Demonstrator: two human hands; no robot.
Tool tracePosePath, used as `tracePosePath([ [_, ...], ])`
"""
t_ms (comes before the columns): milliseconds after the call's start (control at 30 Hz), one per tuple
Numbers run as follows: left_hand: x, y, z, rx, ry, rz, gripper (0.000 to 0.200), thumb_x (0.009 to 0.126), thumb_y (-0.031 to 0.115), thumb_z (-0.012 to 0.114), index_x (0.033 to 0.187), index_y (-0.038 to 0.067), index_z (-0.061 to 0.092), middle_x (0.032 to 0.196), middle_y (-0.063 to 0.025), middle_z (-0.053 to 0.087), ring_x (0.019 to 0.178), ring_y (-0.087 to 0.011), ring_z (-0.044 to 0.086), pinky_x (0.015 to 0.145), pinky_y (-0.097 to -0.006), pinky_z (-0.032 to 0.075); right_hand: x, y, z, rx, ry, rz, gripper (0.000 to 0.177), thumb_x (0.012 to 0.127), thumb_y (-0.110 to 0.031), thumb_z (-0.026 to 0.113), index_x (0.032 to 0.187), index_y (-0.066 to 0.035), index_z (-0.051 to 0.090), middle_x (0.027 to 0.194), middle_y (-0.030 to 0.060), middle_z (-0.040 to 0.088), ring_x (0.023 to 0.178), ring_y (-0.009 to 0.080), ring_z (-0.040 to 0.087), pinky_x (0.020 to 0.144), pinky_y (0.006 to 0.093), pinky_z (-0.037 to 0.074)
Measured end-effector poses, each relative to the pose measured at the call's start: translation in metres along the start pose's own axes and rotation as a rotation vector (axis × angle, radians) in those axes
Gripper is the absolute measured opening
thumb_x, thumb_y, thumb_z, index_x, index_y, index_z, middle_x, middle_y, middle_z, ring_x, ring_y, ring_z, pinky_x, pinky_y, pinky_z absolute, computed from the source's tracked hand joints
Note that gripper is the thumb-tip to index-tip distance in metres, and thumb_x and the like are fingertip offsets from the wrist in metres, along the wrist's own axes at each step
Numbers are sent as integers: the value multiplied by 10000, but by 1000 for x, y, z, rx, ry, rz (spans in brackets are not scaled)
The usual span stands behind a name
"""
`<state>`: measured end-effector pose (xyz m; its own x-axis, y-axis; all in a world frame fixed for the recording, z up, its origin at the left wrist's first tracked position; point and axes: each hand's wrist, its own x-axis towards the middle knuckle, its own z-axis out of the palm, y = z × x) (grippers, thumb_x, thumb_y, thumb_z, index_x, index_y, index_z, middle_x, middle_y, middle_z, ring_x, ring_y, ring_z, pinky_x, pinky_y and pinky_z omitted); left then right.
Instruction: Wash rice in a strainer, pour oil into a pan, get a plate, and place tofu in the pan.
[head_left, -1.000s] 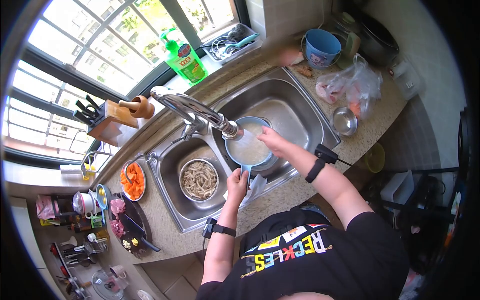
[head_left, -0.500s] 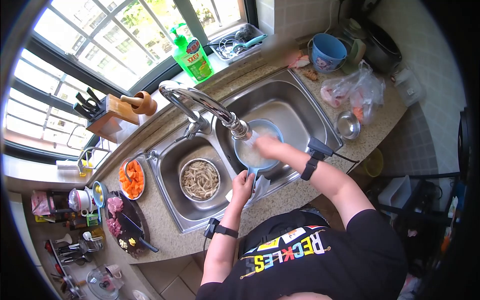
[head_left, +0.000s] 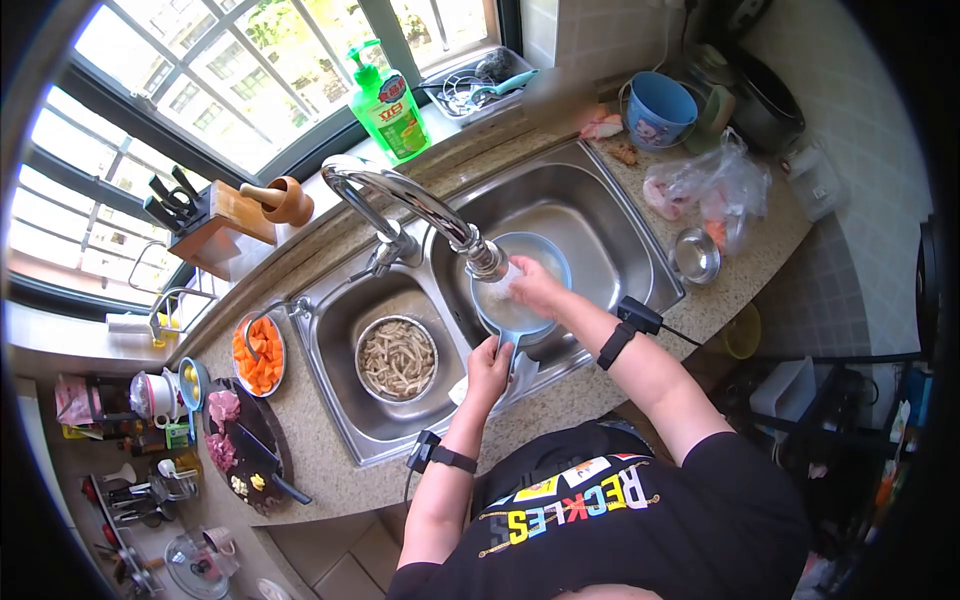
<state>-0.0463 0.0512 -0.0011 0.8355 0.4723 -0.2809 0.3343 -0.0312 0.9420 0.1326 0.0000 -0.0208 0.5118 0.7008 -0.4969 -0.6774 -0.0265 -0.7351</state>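
Note:
A light blue strainer with a handle (head_left: 520, 246) is held over the right basin, under the running faucet (head_left: 480, 255). My left hand (head_left: 487, 373) grips its handle near the front edge of the sink. Over the strainer, my right hand (head_left: 537, 286) is in the water stream with its fingers curled; whether anything is between them is too small to tell. Pale, cloudy contents show inside the strainer. In the left basin stands a round metal bowl (head_left: 398, 359) of pale brown strips.
Left of the sink are a plate of orange chunks (head_left: 259, 357) and a dark board (head_left: 276, 440) with meat and a knife. A green soap bottle (head_left: 391, 112) stands behind. At right are a small metal bowl (head_left: 696, 256), plastic bags (head_left: 720, 185) and a blue bucket (head_left: 660, 108).
My right hand, blurred before, now shows clearly and sits slightly higher with its fingers nearer the faucet outlet. My left hand keeps its grip on the handle.

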Motion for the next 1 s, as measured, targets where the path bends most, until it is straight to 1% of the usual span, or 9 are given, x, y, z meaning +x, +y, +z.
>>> tracePosePath([
  [167,-2,13,2,-74,-34,-13,233,864,128,549,677,13,472,525,-4,442,424,-71,440,375,-253,382,22,-5,-10,-880,183,-439,475,756,7,525,1221,-68,458,1175,132,510,1034,308,528,858,366,434],
  [200,-1,16,2,-75,-35,-12,233,864,128,549,677,13,472,525,-4,442,424,-71,440,375,-253,382,28,0,-14,-881,184,-440,475,756,7,525,1221,-68,458,1175,132,510,1034,308,528,858,366,434],
  [267,0,19,0,-9,-69,37,232,865,129,548,677,16,470,533,0,446,423,-69,436,374,-250,383,38,13,-20,-1413,-34,-447,422,769,-46,522,1186,-109,509,1179,156,513,1106,354,467,930,446,368],
  [367,3,10,1,-63,-68,-9,230,866,125,544,677,16,470,535,1,449,422,-68,433,373,-251,383,-15,-14,14,-1636,-83,-169,338,790,-122,522,1125,-147,565,1159,159,523,1168,360,403,980,511,291],
  [500,1,-6,-1,-90,-77,-18,191,884,161,524,753,23,520,550,10,480,433,-64,457,377,-228,399,-41,-27,10,-2086,-331,-188,260,794,-118,508,1027,-135,622,1149,132,517,1154,330,404,987,547,268],
  [633,3,-7,-3,-19,-36,24,203,883,170,529,742,24,525,548,8,487,431,-63,462,376,-228,397,-43,-48,-5,-1873,-166,-120,345,765,-85,518,1105,-90,573,1163,155,506,1170,361,399,1023,493,263],
  [700,3,1,-4,7,-13,32,207,882,172,532,737,24,524,547,7,489,430,-62,464,376,-228,395,-17,-38,-27,-1392,114,-318,442,722,-68,541,1160,-22,501,1194,193,486,1172,372,413,1028,412,292],
  [800,4,9,-6,41,-14,24,212,878,172,540,726,26,524,545,7,489,429,-63,467,374,-230,391,1,-31,-23,-1178,274,-224,513,720,-36,531,1227,-24,451,1304,216,388,1231,324,365,1033,342,292],
  [1000,3,15,-6,22,-58,25,214,866,160,551,706,22,523,533,4,486,427,-64,466,374,-241,383,2,-32,8,-967,163,-129,477,681,-42,561,1152,3,497,1114,210,554,1090,306,519,877,362,432],
])
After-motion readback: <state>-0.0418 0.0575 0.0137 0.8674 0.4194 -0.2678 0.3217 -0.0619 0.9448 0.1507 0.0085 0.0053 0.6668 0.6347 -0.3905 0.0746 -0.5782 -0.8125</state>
